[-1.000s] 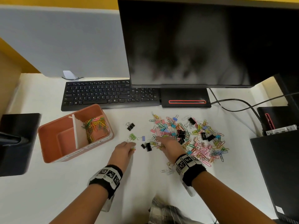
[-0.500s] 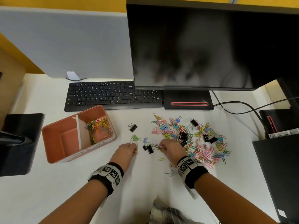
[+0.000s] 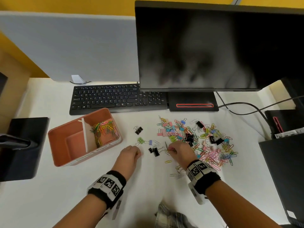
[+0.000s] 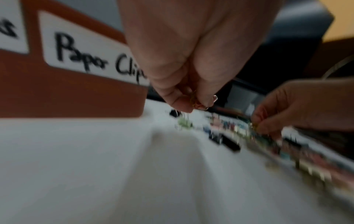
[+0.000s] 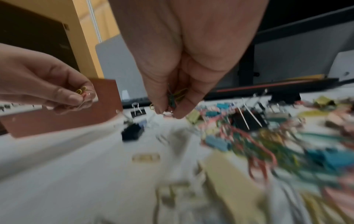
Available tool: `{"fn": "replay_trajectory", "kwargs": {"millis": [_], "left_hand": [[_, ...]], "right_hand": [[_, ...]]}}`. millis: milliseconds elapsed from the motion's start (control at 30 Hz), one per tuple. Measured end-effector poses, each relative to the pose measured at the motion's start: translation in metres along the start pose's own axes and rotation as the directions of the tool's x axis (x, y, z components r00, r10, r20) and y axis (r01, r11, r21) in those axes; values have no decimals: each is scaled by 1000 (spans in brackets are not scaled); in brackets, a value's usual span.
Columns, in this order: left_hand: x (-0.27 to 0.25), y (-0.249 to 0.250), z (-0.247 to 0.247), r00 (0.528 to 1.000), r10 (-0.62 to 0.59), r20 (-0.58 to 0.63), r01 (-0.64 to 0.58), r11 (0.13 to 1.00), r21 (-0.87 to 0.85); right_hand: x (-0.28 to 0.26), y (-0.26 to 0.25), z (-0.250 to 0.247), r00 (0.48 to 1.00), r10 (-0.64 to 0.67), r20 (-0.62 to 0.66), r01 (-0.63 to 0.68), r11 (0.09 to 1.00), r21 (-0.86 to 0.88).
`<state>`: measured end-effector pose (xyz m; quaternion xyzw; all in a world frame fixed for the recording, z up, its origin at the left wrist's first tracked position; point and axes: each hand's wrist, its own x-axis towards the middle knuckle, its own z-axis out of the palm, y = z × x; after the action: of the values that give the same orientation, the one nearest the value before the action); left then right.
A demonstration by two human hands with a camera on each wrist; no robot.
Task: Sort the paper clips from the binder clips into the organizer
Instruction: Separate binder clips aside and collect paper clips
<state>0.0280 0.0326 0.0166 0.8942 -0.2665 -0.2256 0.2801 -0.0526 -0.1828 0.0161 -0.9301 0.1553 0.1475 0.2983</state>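
Right hand [image 3: 178, 153] now curled, pinching paper clips [image 5: 175, 97]

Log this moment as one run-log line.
left hand: pinches paper clips | right hand: pinches clips at pile | organizer: paper clips only

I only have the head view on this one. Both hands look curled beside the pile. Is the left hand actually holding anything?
Observer: Yes. The right wrist view shows the left hand pinching yellow clips between thumb and fingers.
Operator: And the right hand?
Observer: Its own wrist view shows the right hand pinching green and yellow clips at its fingertips.
Operator: I can't read the labels on the organizer's front.
Observer: In the left wrist view the label on the organizer reads "Paper Clip"; its end is hidden behind the hand.
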Motion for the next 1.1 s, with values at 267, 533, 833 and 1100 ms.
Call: {"fn": "replay_trajectory", "kwargs": {"millis": [267,533,833,1100], "left_hand": [[-6,-18,-116,925,-202,-322,169,977,-128],[0,-49,-151,870,-351,-347,322,936,-140],[-5,12,-99,957,-72,-282,-16,954,-298],[58,48,-26,986,-164,-14,159,968,-195]], "right_hand": [[27,-122,-29,946,-306,-105,314,947,66],[81,-224,13,956,-292,28,283,942,178],[36,-91,-11,988,-129,-82,142,971,193],[76,-34,-43,1000,3,-19,-1,991,134]]}}
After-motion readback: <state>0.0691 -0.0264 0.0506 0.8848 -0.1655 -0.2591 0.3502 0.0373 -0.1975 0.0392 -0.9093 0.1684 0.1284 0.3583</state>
